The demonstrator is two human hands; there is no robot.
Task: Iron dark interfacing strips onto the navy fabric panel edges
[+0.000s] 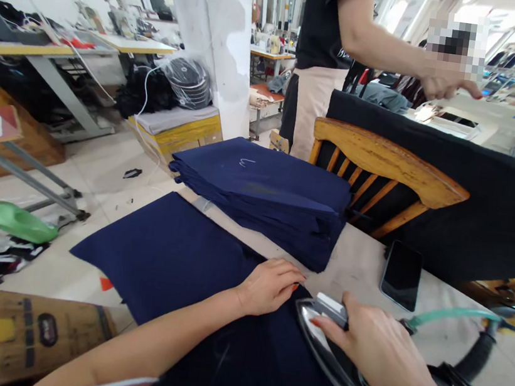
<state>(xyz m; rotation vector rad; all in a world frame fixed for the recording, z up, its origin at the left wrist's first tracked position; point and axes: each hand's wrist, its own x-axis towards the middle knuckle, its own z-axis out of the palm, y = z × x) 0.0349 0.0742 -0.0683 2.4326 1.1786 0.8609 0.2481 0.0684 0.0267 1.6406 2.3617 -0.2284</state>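
A navy cloth panel [174,248] lies across the table and runs off its left side. My left hand [272,285] rests on it, fingers bent and closed at the cloth's far edge. My right hand [374,338] is wrapped round the handle of a steam iron [333,374], whose metal soleplate sits on the navy cloth. The iron's tip points towards my left fingertips, a short gap apart. Just beyond both hands stands a folded stack of navy cloth [263,181] with a white chalk mark on top.
A phone [402,275] lies right of the stack. A green hose [453,315] leads to the iron. Behind the table are a wooden chair [389,160] and black cloth [496,218]. A person [326,50] stands beyond, one arm outstretched. A cardboard box [30,334] sits at lower left.
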